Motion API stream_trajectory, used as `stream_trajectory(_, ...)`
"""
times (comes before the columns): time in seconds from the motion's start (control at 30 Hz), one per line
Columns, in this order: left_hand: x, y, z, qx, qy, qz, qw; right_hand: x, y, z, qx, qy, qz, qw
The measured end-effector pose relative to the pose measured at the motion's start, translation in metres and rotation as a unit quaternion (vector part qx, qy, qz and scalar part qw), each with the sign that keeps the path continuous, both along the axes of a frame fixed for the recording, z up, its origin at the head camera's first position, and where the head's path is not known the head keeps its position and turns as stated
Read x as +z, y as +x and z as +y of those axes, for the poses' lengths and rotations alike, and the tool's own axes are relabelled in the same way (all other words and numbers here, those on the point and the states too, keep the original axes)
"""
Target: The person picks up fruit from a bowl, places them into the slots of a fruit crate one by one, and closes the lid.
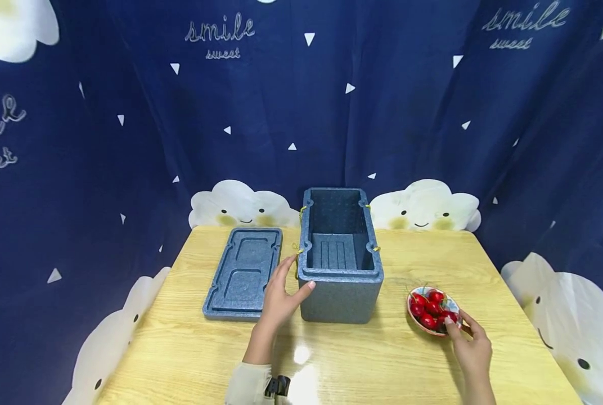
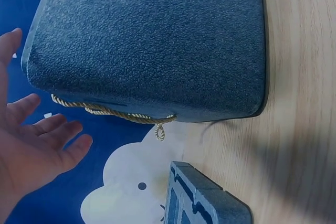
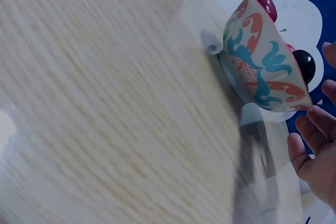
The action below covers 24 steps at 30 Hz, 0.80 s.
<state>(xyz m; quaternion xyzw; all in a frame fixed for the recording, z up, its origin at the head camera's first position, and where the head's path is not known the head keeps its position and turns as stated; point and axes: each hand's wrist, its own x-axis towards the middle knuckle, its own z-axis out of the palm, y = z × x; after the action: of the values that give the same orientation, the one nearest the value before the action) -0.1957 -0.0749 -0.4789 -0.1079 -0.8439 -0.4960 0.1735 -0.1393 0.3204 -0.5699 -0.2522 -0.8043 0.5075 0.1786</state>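
Note:
A deep blue-grey foam box [image 1: 339, 301] with yellow cord loops stands uncovered on the table. My left hand [image 1: 279, 304] is at its front left corner, fingers and thumb spread; the left wrist view shows the palm beside the box wall [image 2: 152, 45], with nothing in it. Over to the right, a small bowl [image 3: 262, 64] with a blue and orange pattern is heaped with red cherries [image 1: 428, 320]. My right hand [image 1: 471, 347] is at the bowl's right rim, thumb over the cherries and fingers along the outside. Its fingers look loosely extended in the right wrist view.
A flat blue-grey lid [image 1: 246, 281] with recessed panels lies left of the box, close to my left hand. Everything stands on a light wooden table [image 1: 180, 349]. A dark blue curtain [image 1: 281, 101] with white clouds hangs behind and at both sides.

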Motion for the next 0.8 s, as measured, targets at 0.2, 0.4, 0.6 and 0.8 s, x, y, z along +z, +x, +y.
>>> stream_trajectory(0.2,-0.001,-0.004,0.004,-0.01,0.012,-0.013,0.9998,-0.007,0.004,0.0,0.022,-0.008,-0.016,1.0)
stream_trajectory(0.4,0.001,-0.012,0.008,-0.013,0.005,-0.01,0.9999,-0.012,0.001,-0.005,0.02,0.036,0.038,0.998)
stream_trajectory(0.6,0.002,-0.017,0.009,-0.015,0.005,-0.011,0.9998,-0.02,-0.004,-0.008,0.006,0.067,0.055,0.996)
stream_trajectory(0.8,0.0,-0.018,0.009,-0.019,0.002,-0.01,0.9998,-0.022,-0.003,-0.01,0.007,0.069,0.061,0.996)
